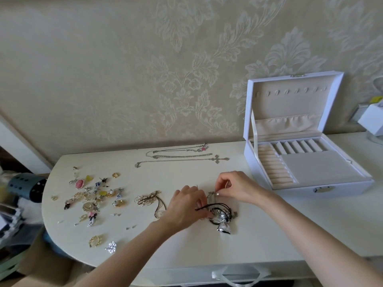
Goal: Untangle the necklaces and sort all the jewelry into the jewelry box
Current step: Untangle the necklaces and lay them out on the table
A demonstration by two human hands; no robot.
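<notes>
– Fingers (pixel 204 204) of the left hand (pixel 184 206) are curled in and pinch a black cord (pixel 207 208) at the edge of the knot of necklaces (pixel 221 214).

– And the right hand (pixel 234 187)?

– Its thumb and forefinger are pressed together on a thin chain (pixel 213 195) at the far side of the same knot. The other fingers are bent above it.

– Where does the knot lie?

– On the table (pixel 186 255), near the middle, between the two hands. A shiny silver pendant (pixel 222 225) sits at its near end, with the cord wound about it.

– And the box?

– The jewelry box (pixel 300 190) stands on the right of the table, beyond the right hand. Its lid (pixel 290 100) is up against the wall. Ring rolls fill the left side and a row of slots runs along the back.

– What else is out?

– A necklace with a pink charm (pixel 203 148) and a necklace with a cross (pixel 217 159) lie stretched out side by side at the back. A pearly piece with a brown cord (pixel 149 198) lies just left of the left hand. Further left is a scatter of earrings, rings and brooches (pixel 93 195), and a snowflake brooch (pixel 111 247) lies near the front edge.
</notes>
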